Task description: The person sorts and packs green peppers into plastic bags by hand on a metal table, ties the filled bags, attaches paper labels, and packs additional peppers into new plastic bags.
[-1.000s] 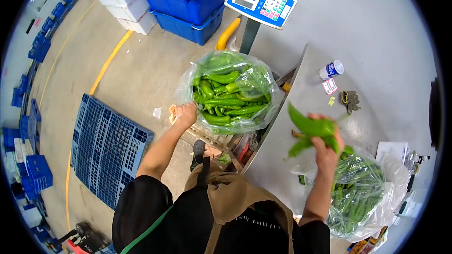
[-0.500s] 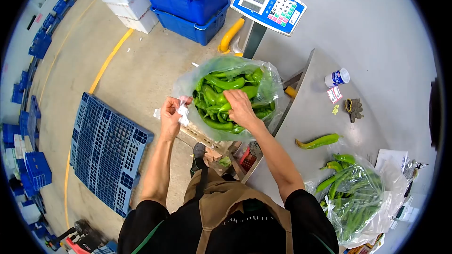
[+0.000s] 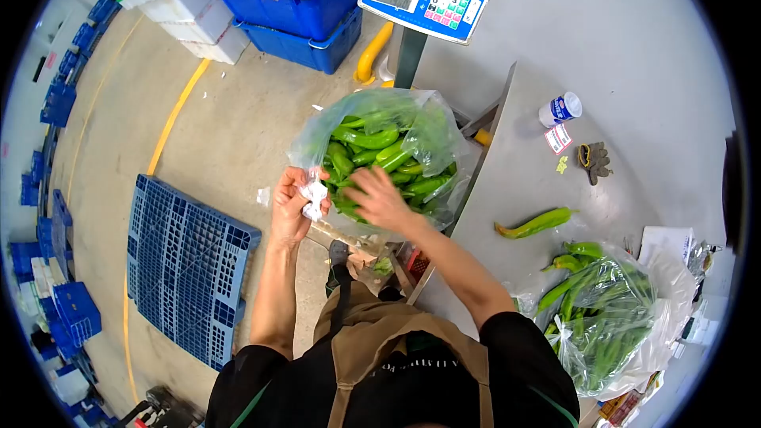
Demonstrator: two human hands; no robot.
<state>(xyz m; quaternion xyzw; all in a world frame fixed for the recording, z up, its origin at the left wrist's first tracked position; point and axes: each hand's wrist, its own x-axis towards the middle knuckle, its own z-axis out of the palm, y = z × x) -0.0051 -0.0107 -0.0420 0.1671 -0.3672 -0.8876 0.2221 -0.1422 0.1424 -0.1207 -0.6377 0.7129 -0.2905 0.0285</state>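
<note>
Left hand (image 3: 290, 200) pinches white scrap (image 3: 315, 200) beside rim of bag (image 3: 434, 131), perhaps steadying its mouth; right hand (image 3: 382, 200), blurred, spread over peppers (image 3: 371, 139).

There are two pepper bags (image 3: 317, 128), one separate pepper (image 3: 536, 223), one glove (image 3: 594, 162).

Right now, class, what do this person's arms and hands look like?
The left hand and right hand are ungloved, and no watch shows on either wrist. Both forearms are uncovered, below short black sleeves. A thin green stripe runs by each sleeve.
</note>
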